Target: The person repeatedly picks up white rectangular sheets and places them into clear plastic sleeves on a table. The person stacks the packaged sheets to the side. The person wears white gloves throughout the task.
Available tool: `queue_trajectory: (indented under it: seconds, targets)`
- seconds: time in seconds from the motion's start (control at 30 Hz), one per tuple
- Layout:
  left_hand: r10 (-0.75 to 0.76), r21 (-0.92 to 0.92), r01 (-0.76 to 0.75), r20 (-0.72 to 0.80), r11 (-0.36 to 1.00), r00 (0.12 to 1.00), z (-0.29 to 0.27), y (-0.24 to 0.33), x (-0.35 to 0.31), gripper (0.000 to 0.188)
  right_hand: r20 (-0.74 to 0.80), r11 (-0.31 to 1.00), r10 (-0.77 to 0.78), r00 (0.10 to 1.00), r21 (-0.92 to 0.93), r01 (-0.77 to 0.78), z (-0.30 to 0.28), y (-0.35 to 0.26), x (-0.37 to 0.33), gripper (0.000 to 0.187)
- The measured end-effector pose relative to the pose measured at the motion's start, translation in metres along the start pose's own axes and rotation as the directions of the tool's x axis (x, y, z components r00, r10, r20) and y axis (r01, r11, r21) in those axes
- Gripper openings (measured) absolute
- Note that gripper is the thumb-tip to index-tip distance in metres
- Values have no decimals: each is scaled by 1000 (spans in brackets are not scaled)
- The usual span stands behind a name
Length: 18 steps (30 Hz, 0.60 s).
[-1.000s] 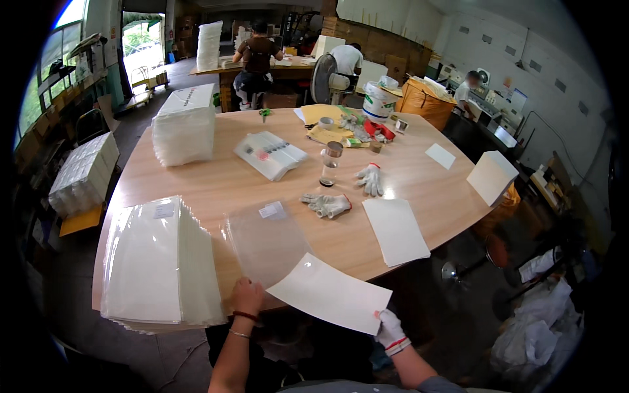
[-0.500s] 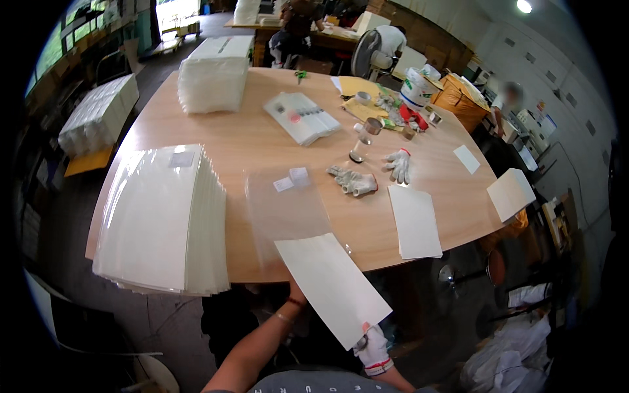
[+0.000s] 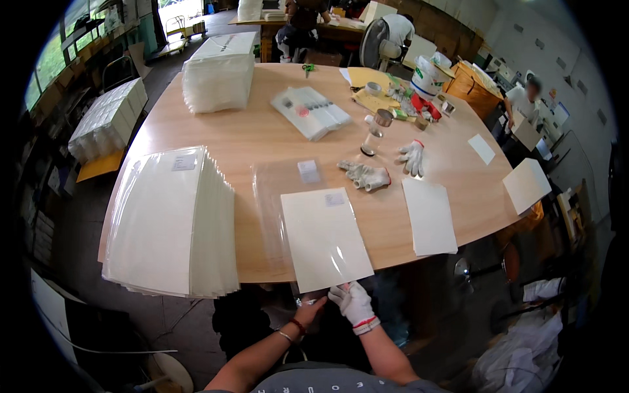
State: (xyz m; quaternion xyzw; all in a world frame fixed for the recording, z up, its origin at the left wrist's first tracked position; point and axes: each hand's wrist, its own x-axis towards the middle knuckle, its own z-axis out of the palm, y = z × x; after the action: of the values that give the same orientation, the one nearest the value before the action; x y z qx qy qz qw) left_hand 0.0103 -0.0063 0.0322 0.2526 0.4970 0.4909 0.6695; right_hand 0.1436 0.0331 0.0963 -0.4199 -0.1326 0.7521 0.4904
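Observation:
A stack of white sheets (image 3: 324,239) lies inside a clear plastic sleeve with a small label near its far end, at the table's near edge. My left hand (image 3: 310,310), bare with bracelets at the wrist, pinches shiny film at the sleeve's near left corner. In a white knit glove, my right hand (image 3: 354,304) is closed on the near edge of the sleeve, right beside the left. Under the filled sleeve and to its left lies another clear sleeve (image 3: 267,209), with a label (image 3: 308,171) at its far end.
At left stands a tall pile of filled sleeves (image 3: 154,216). Loose white sheets (image 3: 429,217) lie to the right. Beyond are work gloves (image 3: 364,175), a glass jar (image 3: 372,141), a stack of clear bags (image 3: 219,75) and green scissors (image 3: 308,68). Other people work farther back.
The white sheets have moved forward and left into the clear sleeve and now lie flatter on the table. My right hand has come up beside the left, and the left hand shows from beneath.

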Motion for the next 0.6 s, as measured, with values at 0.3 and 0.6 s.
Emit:
queue_trajectory:
  seconds: [0.3, 0.6]
  targets:
    - [-135, 46, 133, 44, 990, 990, -52, 20, -24, 39, 562, -15, -294, 773, -811, 584, 35, 8, -20, 8]
    - [-114, 61, 129, -205, 990, 972, -38, 28, -26, 39, 841, -69, 10, 540, -539, 840, 48, 17, 6, 9]
